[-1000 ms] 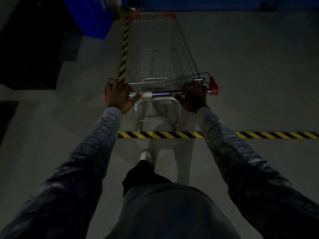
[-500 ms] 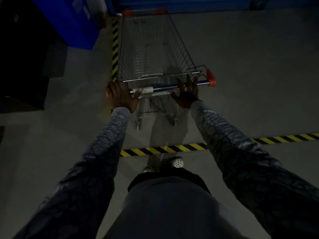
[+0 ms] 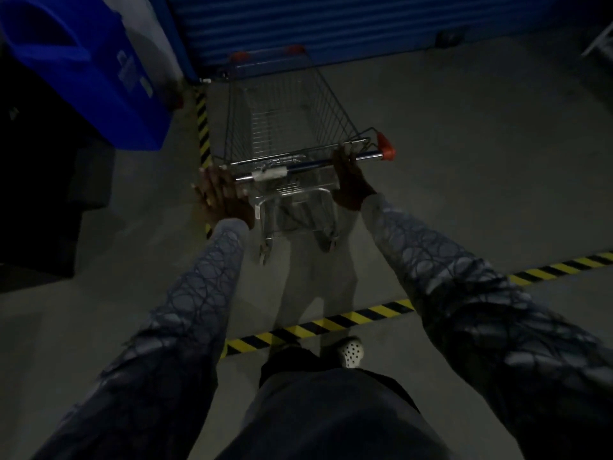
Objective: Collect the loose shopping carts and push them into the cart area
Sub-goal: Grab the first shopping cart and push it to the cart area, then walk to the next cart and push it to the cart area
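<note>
Now left grip (image 3: 221, 196) presses the shopping cart (image 3: 288, 124) flat-fingered; right grip (image 3: 350, 182) I cannot tell. Unheld, it may strike the roller shutter (image 3: 331, 24) just ahead.

left hand (image 3: 221, 197) flat, fingers (image 3: 209, 180) straight; right hand (image 3: 350, 182) curled, gripping handle (image 3: 311, 164)

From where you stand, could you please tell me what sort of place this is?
Probably a store's cart bay, dimly lit: a wire shopping cart stands within yellow-and-black floor tape, its front near a blue roller shutter, on a bare concrete floor.
</note>
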